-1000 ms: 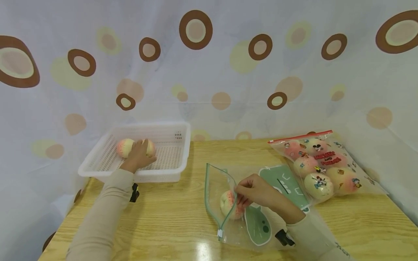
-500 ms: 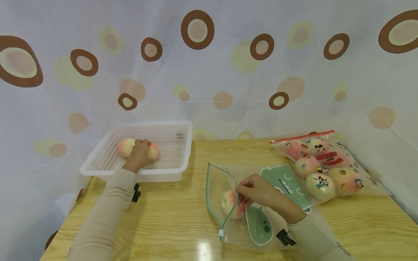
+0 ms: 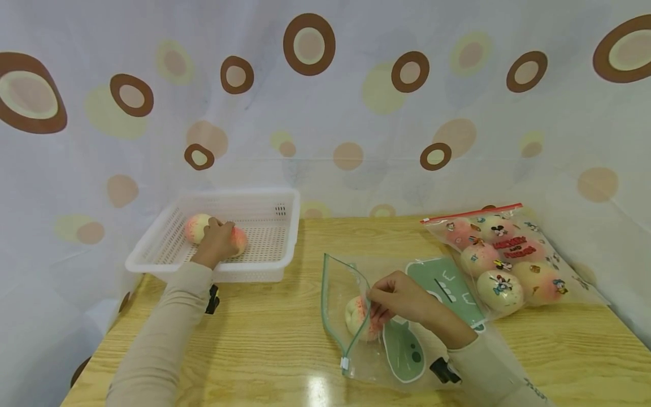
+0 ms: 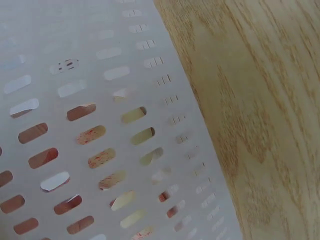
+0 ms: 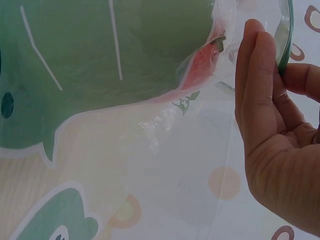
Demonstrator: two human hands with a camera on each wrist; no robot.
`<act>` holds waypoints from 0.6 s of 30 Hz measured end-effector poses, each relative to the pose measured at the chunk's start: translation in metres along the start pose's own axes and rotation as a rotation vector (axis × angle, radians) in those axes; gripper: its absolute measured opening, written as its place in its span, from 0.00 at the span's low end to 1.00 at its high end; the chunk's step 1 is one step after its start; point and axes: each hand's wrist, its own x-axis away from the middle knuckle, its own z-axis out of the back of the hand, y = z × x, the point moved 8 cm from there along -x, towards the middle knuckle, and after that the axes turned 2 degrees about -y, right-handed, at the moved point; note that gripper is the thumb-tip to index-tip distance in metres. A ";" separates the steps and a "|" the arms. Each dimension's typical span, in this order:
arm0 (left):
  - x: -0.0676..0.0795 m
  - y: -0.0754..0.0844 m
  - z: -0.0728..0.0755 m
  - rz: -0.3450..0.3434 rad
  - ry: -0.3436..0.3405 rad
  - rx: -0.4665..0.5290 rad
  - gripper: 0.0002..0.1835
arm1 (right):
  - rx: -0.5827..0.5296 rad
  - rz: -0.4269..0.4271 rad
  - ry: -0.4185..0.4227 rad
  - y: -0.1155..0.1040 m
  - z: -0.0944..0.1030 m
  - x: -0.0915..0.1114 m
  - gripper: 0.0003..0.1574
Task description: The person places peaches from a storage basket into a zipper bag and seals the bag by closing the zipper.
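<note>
My left hand reaches into a white slotted basket, fingers bent over a pink-and-cream peach. Beside it on the left lies another peach. From the left wrist, the basket wall blocks most of the scene; bits of peach and fingers show through its slots. Between thumb and fingers, my right hand pinches the green-edged mouth of a clear zip bag, pulled apart, with one peach inside. The right wrist view has this hand at the bag's green edge.
At the right of the wooden table lies a clear bag with a red zip, filled with several peaches. A patterned curtain hangs behind the table. The zip bag's white slider sits at its near corner.
In the basket, the peach under my left hand has turned, showing more of its pink side. The fingers have shifted slightly over it. My right hand and the zip bag stay put.
</note>
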 end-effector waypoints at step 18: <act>0.004 0.007 0.005 -0.047 0.008 -0.030 0.36 | -0.012 0.005 0.004 -0.001 0.001 0.001 0.19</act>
